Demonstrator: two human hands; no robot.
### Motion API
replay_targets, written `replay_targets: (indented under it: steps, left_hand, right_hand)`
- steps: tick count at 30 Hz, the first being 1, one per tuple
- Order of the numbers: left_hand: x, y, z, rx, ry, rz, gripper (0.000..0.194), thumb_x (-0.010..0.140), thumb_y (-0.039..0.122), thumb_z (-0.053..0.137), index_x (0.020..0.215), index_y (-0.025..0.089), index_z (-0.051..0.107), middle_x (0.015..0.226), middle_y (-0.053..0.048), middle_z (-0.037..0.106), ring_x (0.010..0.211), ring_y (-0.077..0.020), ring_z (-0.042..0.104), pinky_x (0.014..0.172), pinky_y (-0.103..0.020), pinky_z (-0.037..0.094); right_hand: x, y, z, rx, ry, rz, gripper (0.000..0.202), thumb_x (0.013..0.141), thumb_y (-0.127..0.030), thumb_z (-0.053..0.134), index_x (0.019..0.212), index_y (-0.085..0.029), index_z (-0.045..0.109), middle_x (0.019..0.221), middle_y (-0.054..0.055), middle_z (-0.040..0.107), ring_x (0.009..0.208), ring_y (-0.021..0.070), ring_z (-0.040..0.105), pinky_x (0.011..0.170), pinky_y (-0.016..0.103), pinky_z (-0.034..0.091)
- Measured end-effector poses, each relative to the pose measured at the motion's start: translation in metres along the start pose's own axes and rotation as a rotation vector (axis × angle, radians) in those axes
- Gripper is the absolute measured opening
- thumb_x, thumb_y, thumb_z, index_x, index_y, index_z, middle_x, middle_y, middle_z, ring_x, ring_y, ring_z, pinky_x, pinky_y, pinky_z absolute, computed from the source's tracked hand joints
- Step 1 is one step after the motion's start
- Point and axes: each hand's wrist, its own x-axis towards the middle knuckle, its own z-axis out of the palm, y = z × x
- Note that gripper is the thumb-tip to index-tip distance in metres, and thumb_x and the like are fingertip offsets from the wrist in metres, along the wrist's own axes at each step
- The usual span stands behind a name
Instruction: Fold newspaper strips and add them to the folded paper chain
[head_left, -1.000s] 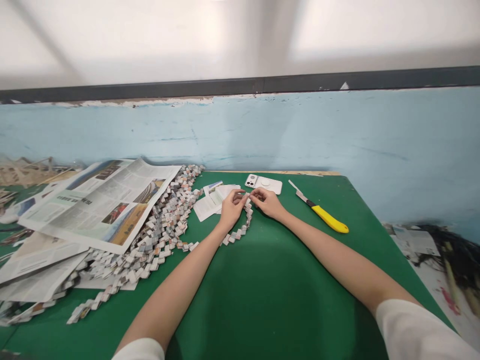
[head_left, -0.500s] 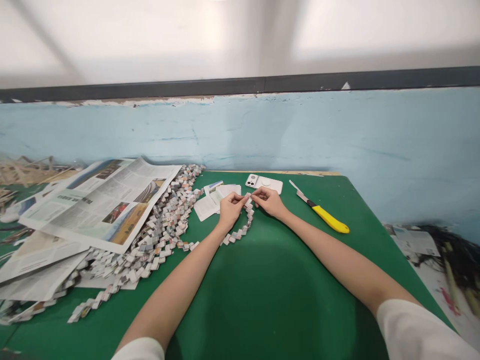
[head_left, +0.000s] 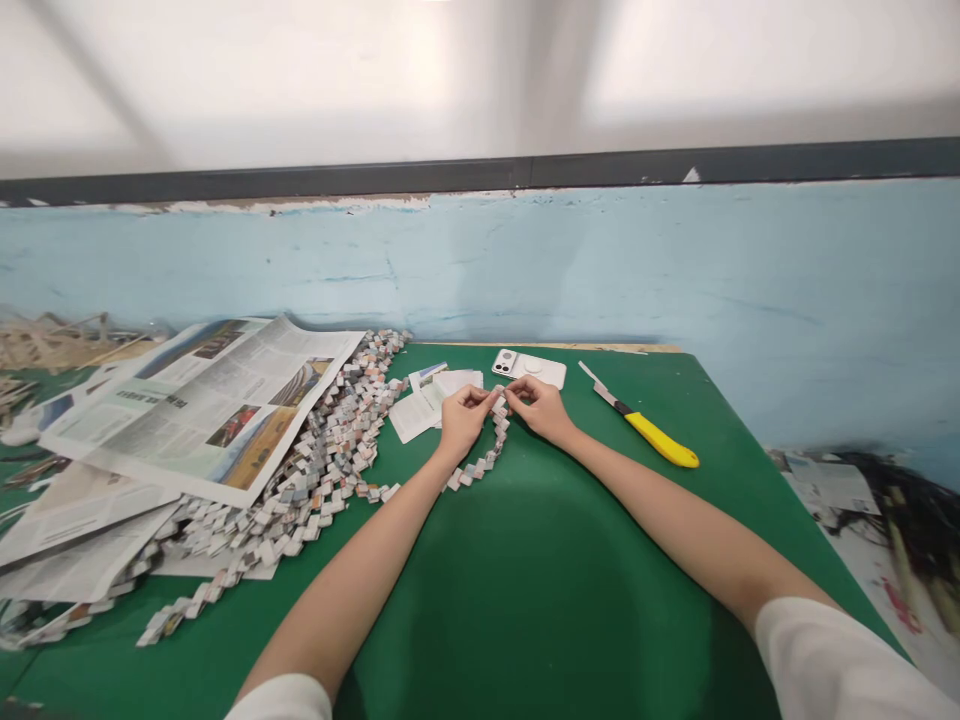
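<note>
A folded-paper zigzag chain [head_left: 480, 468] curves up from the green table to my fingertips. My left hand [head_left: 463, 420] pinches its upper end between thumb and forefinger. From the other side my right hand [head_left: 541, 406] pinches the same end, close to the left fingertips. The exact fold between the fingers is too small to make out. Just behind my left hand lie several cut paper pieces [head_left: 414, 412]. Past my left wrist the chain runs toward a large heap of the same folded chain [head_left: 330, 470].
Newspaper sheets [head_left: 217, 400] cover part of the heap at left. A white phone [head_left: 544, 372] lies behind my right hand. To its right is a knife with a yellow handle [head_left: 660, 440], blade pointing away. The green table [head_left: 525, 600] meets a blue wall [head_left: 480, 260].
Both hands have shifted very slightly to the right in view, and the fingertips have come a little closer together at the chain's end. Everything else looks the same.
</note>
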Motion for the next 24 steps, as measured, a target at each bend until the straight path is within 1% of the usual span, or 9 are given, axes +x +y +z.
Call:
replay_targets:
  steps: [3,6,9,11,13,17,20,24]
  left_hand:
    - [0.001,0.001,-0.001,-0.02,-0.016,0.002,0.043,0.072,0.05,0.085,0.066,0.016,0.059,0.078,-0.006,0.072,0.071,-0.0151,0.065,0.066,-0.028,0.051]
    - [0.003,0.002,-0.001,-0.044,-0.057,-0.05,0.044,0.071,0.052,0.085,0.068,0.016,0.06,0.079,-0.006,0.073,0.066,-0.0145,0.064,0.063,-0.028,0.051]
    - [0.003,0.003,-0.001,-0.085,-0.107,-0.106,0.046,0.069,0.054,0.086,0.072,0.016,0.059,0.076,-0.006,0.072,0.062,-0.0144,0.065,0.061,-0.028,0.053]
    - [0.002,0.005,0.0,-0.113,-0.117,-0.115,0.047,0.069,0.054,0.086,0.075,0.017,0.058,0.073,-0.004,0.071,0.062,-0.0147,0.066,0.062,-0.028,0.054]
    - [0.001,0.007,0.0,-0.133,-0.115,-0.098,0.046,0.071,0.054,0.085,0.083,0.017,0.06,0.075,-0.003,0.071,0.064,-0.0147,0.067,0.062,-0.027,0.055]
    - [-0.002,0.011,0.001,-0.076,-0.127,-0.033,0.047,0.079,0.051,0.08,0.11,0.018,0.069,0.081,-0.003,0.071,0.063,-0.0126,0.063,0.06,-0.026,0.053]
    - [-0.004,0.01,0.0,0.011,-0.125,0.013,0.044,0.084,0.051,0.076,0.112,0.018,0.074,0.083,-0.004,0.072,0.063,-0.0127,0.061,0.062,-0.027,0.052]
    - [-0.005,0.007,-0.001,0.107,-0.101,0.087,0.039,0.087,0.05,0.071,0.109,0.018,0.078,0.082,-0.005,0.073,0.069,-0.0163,0.063,0.067,-0.029,0.053]
  right_hand:
    - [-0.001,0.0,0.002,-0.011,0.034,0.009,0.033,0.089,-0.054,0.069,0.088,-0.021,0.065,0.073,0.004,0.071,0.063,0.0215,0.07,0.064,0.036,0.059]
    - [-0.002,0.002,0.003,-0.034,0.066,-0.004,0.033,0.089,-0.054,0.069,0.087,-0.021,0.066,0.074,0.004,0.072,0.064,0.0211,0.071,0.065,0.036,0.059]
    - [-0.002,0.005,0.002,-0.035,0.08,-0.013,0.032,0.09,-0.053,0.069,0.088,-0.021,0.066,0.076,0.004,0.072,0.065,0.0207,0.07,0.067,0.036,0.06]
    - [-0.002,0.007,0.001,-0.024,0.074,-0.008,0.032,0.09,-0.053,0.069,0.089,-0.021,0.066,0.076,0.004,0.072,0.065,0.0209,0.071,0.067,0.036,0.06]
    - [-0.001,0.008,0.0,-0.005,0.055,0.006,0.032,0.091,-0.054,0.068,0.09,-0.022,0.066,0.074,0.003,0.071,0.065,0.0212,0.07,0.067,0.036,0.06]
    - [0.001,0.008,-0.001,-0.048,0.044,-0.027,0.033,0.091,-0.054,0.068,0.091,-0.021,0.067,0.077,0.004,0.07,0.069,0.0202,0.067,0.067,0.034,0.057]
    - [0.001,0.009,-0.002,-0.072,0.038,-0.037,0.033,0.091,-0.054,0.068,0.09,-0.02,0.067,0.077,0.003,0.068,0.07,0.0188,0.064,0.066,0.032,0.054]
    - [0.001,0.011,-0.003,-0.046,0.016,0.001,0.034,0.09,-0.055,0.069,0.089,-0.021,0.067,0.074,0.002,0.068,0.066,0.018,0.062,0.063,0.031,0.052]
